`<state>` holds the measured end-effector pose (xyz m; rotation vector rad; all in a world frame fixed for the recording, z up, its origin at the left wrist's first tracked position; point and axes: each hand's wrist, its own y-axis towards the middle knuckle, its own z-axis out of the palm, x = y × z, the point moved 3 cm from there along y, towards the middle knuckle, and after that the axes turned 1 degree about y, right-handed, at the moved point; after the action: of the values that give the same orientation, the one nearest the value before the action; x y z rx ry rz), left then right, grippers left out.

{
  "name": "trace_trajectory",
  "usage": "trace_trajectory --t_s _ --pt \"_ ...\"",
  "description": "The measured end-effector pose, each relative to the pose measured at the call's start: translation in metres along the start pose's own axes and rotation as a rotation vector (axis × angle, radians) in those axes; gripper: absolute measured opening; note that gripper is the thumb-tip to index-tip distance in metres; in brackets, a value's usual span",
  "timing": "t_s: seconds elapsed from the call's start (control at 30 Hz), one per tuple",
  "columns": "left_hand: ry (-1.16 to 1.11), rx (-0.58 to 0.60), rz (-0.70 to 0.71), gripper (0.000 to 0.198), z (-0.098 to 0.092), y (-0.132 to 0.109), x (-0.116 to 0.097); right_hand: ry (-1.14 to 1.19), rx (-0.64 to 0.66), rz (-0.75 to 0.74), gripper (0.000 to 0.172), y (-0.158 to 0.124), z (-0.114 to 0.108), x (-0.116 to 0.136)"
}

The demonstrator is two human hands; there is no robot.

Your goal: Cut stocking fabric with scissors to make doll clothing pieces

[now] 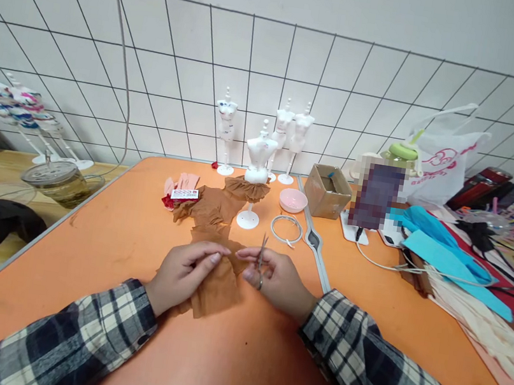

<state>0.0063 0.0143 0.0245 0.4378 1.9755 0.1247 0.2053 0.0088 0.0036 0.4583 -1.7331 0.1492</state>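
Observation:
My left hand (pixel 187 272) is closed in a pinch at the edge of a thin brown fabric (pixel 217 293), which spreads beneath the fingers and over the table. Facing it, my right hand (pixel 282 281) holds small scissors (pixel 262 254), their blades pointing up and away from me. The fingertips of both hands are close together above the cloth; any thread between them is too fine to make out. Just beyond stands a small white dress form (pixel 260 154) with a gathered brown ruffle (pixel 246 188) around its lower part. More crumpled brown fabric (pixel 211 206) lies left of its base.
Behind are several white dress forms (pixel 227 127). To the right are a pink bowl (pixel 293 200), a wire coil (pixel 286 229), a cardboard box (pixel 328 193), a phone (pixel 377 194) on a stand, and strips of coloured cloth (pixel 459 264). A glass jar (pixel 58 182) stands far left.

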Motion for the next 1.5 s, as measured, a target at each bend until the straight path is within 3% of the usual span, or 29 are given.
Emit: trace_trajectory --t_s 0.13,0.23,0.33,0.4,0.5,0.63,0.77,0.9,1.03,1.1,1.17,1.27,1.33,1.5 --pt "0.059 0.116 0.059 0.021 0.006 -0.003 -0.004 -0.099 0.118 0.077 0.028 -0.002 0.016 -0.006" --pt "0.107 0.121 0.061 0.027 0.005 -0.002 -0.001 0.013 0.074 0.086 0.028 0.0 0.015 -0.011" --pt "0.074 0.247 0.012 0.033 0.007 -0.001 0.004 0.19 -0.031 0.061 0.036 0.005 -0.002 -0.008" --pt "-0.058 0.371 -0.071 0.03 0.012 -0.001 0.006 0.241 -0.11 0.056 0.042 0.009 -0.016 -0.005" --pt "-0.383 0.538 -0.239 0.032 0.019 -0.004 0.007 0.29 -0.108 0.092 0.047 0.014 -0.029 -0.005" --pt "-0.715 0.643 -0.344 0.033 0.02 -0.004 0.004 0.346 -0.064 0.172 0.049 0.014 -0.029 -0.012" --pt "-0.846 0.765 -0.495 0.035 0.019 -0.006 0.007 0.377 -0.07 0.203 0.047 0.013 -0.027 -0.016" --pt "-0.871 0.667 -0.582 0.028 0.018 -0.006 0.011 0.354 -0.106 0.248 0.046 0.014 -0.028 -0.02" --pt "-0.856 0.443 -0.609 0.03 0.012 0.001 0.013 0.437 -0.247 0.191 0.049 0.015 -0.039 -0.024" --pt "-0.861 0.292 -0.618 0.033 0.005 0.006 0.016 0.539 -0.109 0.185 0.055 0.014 -0.039 -0.022" --pt "-0.848 0.179 -0.626 0.033 -0.002 0.012 0.018 0.57 0.206 0.252 0.062 0.009 -0.032 -0.017" --pt "-0.8 0.17 -0.642 0.028 -0.008 0.017 0.02 0.441 0.622 0.402 0.063 -0.003 -0.017 -0.005" --pt "-0.784 0.243 -0.64 0.028 -0.007 0.017 0.021 0.324 0.716 0.458 0.059 -0.009 -0.008 0.0" --pt "-0.746 0.428 -0.614 0.034 0.002 0.01 0.024 0.102 0.699 0.478 0.051 -0.013 0.002 0.005"
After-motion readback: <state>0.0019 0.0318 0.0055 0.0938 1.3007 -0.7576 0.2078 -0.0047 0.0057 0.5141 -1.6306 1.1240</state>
